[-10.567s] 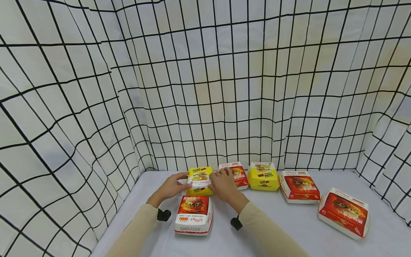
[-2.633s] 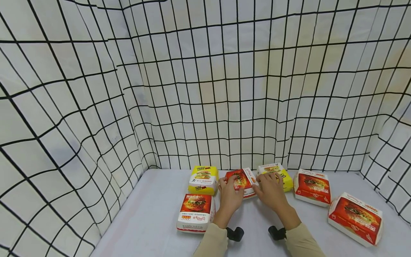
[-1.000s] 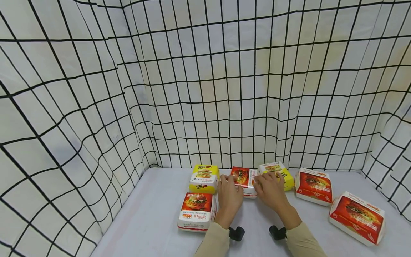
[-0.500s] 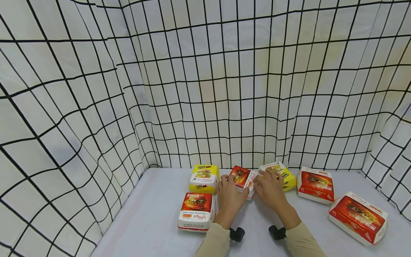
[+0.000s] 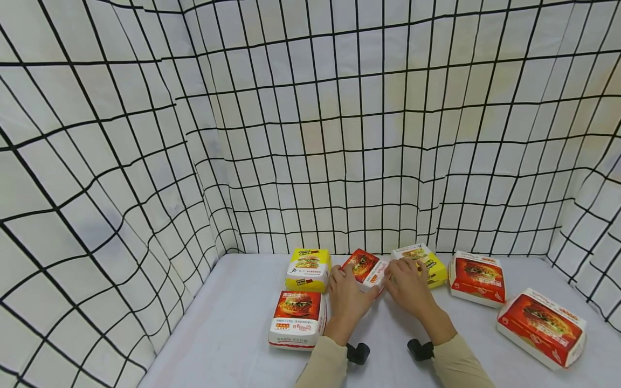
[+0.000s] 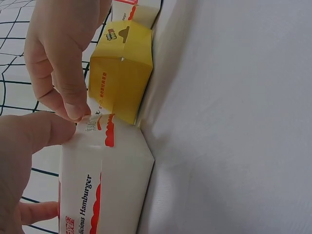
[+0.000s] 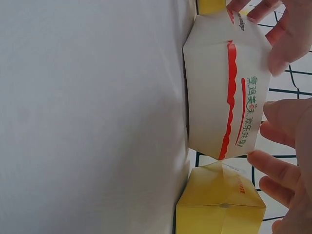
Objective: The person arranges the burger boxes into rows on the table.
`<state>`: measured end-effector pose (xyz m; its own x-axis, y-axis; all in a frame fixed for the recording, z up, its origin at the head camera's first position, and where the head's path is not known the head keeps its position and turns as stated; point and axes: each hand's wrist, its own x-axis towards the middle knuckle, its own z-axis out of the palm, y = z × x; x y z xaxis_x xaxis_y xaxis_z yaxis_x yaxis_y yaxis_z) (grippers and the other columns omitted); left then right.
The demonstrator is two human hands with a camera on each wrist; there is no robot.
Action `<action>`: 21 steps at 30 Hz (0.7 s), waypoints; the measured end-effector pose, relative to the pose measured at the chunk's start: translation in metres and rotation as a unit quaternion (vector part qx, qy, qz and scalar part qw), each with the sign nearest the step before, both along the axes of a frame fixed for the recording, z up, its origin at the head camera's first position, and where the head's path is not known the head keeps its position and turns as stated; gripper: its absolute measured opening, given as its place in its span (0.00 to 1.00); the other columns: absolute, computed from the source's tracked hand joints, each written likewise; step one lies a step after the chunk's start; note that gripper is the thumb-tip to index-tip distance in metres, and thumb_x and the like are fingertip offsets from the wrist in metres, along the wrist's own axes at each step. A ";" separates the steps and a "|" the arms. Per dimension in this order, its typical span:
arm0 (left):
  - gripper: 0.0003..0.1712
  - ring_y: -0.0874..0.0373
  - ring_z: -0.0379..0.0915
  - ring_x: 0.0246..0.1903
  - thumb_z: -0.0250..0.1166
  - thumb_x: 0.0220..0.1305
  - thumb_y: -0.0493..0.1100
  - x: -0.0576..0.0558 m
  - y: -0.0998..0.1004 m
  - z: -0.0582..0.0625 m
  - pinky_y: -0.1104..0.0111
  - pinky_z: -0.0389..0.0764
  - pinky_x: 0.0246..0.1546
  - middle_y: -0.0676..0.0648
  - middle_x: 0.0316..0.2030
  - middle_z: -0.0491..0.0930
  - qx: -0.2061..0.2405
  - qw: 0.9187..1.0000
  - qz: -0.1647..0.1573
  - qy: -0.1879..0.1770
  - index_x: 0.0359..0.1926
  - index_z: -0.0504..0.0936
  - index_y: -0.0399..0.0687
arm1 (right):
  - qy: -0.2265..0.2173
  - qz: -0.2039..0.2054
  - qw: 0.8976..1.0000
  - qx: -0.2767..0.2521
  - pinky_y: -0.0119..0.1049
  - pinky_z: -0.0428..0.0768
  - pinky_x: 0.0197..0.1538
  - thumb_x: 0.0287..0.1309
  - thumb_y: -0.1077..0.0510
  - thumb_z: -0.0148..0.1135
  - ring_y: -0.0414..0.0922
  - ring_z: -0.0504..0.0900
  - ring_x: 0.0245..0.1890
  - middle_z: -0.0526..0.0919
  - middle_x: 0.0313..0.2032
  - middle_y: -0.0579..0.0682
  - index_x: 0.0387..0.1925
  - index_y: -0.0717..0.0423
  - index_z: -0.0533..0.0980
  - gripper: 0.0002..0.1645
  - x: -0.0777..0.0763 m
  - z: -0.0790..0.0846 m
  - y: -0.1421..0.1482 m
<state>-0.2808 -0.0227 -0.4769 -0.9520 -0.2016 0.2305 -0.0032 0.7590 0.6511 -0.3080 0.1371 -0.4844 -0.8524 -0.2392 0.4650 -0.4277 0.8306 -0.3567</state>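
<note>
In the head view a red and white hamburger box [image 5: 363, 265] sits turned at an angle between both hands, its white strip facing front right. My left hand [image 5: 348, 296] holds its left side, with the thumb near the front corner. My right hand [image 5: 408, 284] is at its right side, fingers curled by the neighbouring yellow box [image 5: 432, 264]. Close up, the left wrist view shows the left thumb [image 6: 53, 130] on the edge of the hamburger box [image 6: 122, 170], by the right fingertips. In the right wrist view, right fingers [image 7: 275, 168] touch a corner of the hamburger box [image 7: 209, 97].
Left of the hands stand a yellow and white burger box [image 5: 308, 269] and, in front of it, a red and white box [image 5: 298, 320]. Two more red boxes, one nearer [image 5: 477, 277] and one farther right [image 5: 540, 327], lie on the white table [image 5: 213, 334]. Black netting [image 5: 359, 161] hangs behind.
Both hands were at the left yellow box earlier and have since moved right to the red hamburger box. That box has turned clockwise, its white strip swinging from the back round to the front right.
</note>
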 end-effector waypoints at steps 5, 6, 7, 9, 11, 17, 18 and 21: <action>0.47 0.37 0.60 0.67 0.78 0.52 0.56 -0.002 0.000 0.001 0.44 0.73 0.65 0.34 0.69 0.59 0.013 1.000 0.008 -0.009 0.70 0.71 0.44 | 0.005 -0.002 1.000 0.009 0.71 0.50 0.70 0.63 0.56 0.69 0.61 0.70 0.63 0.82 0.53 0.58 0.44 0.52 0.78 0.10 0.000 0.000 0.001; 0.47 0.37 0.61 0.67 0.78 0.52 0.56 -0.002 -0.001 0.001 0.44 0.74 0.64 0.34 0.69 0.60 0.013 1.000 0.009 -0.007 0.70 0.72 0.45 | 0.006 -0.003 1.000 0.011 0.70 0.51 0.70 0.63 0.56 0.69 0.61 0.70 0.63 0.82 0.53 0.58 0.45 0.52 0.78 0.11 0.000 0.000 0.001; 0.47 0.38 0.60 0.68 0.78 0.52 0.55 -0.002 -0.001 0.001 0.44 0.75 0.64 0.34 0.69 0.59 0.014 1.000 0.009 -0.009 0.70 0.72 0.45 | 0.006 -0.004 1.000 0.013 0.70 0.51 0.70 0.63 0.56 0.69 0.62 0.69 0.63 0.82 0.54 0.58 0.47 0.53 0.79 0.12 0.000 0.000 0.001; 0.46 0.38 0.60 0.68 0.78 0.51 0.54 -0.002 -0.002 0.002 0.45 0.76 0.63 0.35 0.69 0.59 0.017 1.000 0.008 -0.010 0.70 0.73 0.47 | 0.006 -0.006 1.000 0.016 0.69 0.51 0.70 0.63 0.56 0.69 0.62 0.69 0.63 0.82 0.54 0.58 0.49 0.54 0.80 0.15 0.001 0.000 0.001; 0.46 0.38 0.61 0.68 0.78 0.51 0.54 -0.003 -0.003 0.002 0.45 0.77 0.62 0.35 0.70 0.59 0.024 1.000 0.006 -0.012 0.70 0.73 0.48 | 0.008 -0.007 1.000 0.017 0.68 0.51 0.70 0.63 0.56 0.69 0.62 0.70 0.62 0.82 0.54 0.58 0.52 0.55 0.81 0.16 0.001 0.000 0.002; 0.45 0.39 0.64 0.66 0.78 0.53 0.52 -0.003 -0.005 0.002 0.44 0.77 0.61 0.36 0.70 0.60 0.047 0.999 -0.001 -0.018 0.71 0.73 0.50 | 0.013 -0.015 1.000 0.021 0.67 0.52 0.70 0.64 0.57 0.67 0.62 0.71 0.60 0.83 0.53 0.58 0.53 0.56 0.82 0.17 0.000 0.000 0.003; 0.44 0.39 0.65 0.66 0.78 0.53 0.52 -0.003 -0.005 0.002 0.44 0.77 0.61 0.36 0.70 0.60 0.051 0.999 -0.003 -0.018 0.71 0.73 0.49 | 0.013 -0.019 0.999 0.024 0.67 0.52 0.70 0.64 0.56 0.67 0.62 0.71 0.60 0.83 0.52 0.58 0.53 0.56 0.82 0.17 0.000 0.000 0.003; 0.44 0.40 0.68 0.63 0.77 0.53 0.51 -0.003 -0.006 0.002 0.46 0.78 0.60 0.36 0.68 0.62 0.053 0.998 -0.007 -0.019 0.71 0.72 0.48 | 0.008 -0.033 0.999 0.037 0.66 0.54 0.70 0.64 0.54 0.67 0.61 0.71 0.59 0.84 0.51 0.58 0.53 0.57 0.82 0.18 -0.001 0.000 0.002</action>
<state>-0.2835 -0.0283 -0.4751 -0.9622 -0.2100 0.1732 -0.0190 0.6866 0.7268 -0.3086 0.1395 -0.4842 -0.8597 -0.2167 0.4625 -0.3762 0.8811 -0.2865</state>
